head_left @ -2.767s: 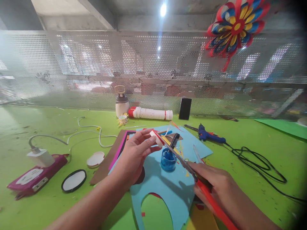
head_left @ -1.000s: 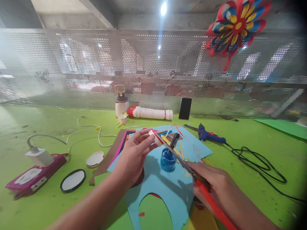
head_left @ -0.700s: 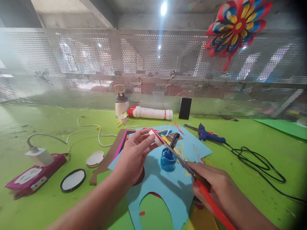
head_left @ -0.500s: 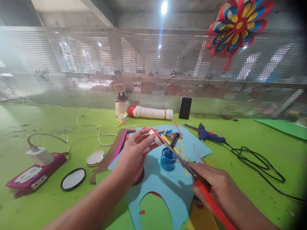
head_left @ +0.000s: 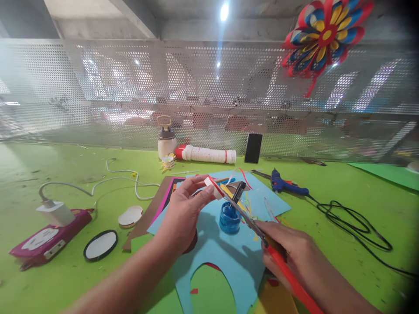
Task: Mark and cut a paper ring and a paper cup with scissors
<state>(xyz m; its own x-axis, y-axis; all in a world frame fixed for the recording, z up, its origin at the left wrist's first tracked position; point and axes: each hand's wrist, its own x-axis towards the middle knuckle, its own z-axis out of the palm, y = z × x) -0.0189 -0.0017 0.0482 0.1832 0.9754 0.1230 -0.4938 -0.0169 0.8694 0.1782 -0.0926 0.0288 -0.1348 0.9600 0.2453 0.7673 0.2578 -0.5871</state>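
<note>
Your left hand point(head_left: 183, 213) pinches a small white paper piece with a red strip point(head_left: 212, 186) between thumb and fingertips, raised over the middle of the blue paper sheet point(head_left: 229, 257); your right hand point(head_left: 291, 257) is closed around the red handles of the scissors point(head_left: 252, 224), whose blades meet the piece just above the blue paint jar point(head_left: 229, 217); the piece looks light, thin and easily creased, so grip it close to the cut line, clear of the blades.

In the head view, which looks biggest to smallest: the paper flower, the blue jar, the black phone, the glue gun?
1. Paper flower
2. Glue gun
3. Blue jar and black phone look alike; the jar sits nearer, so no ranking.
</note>
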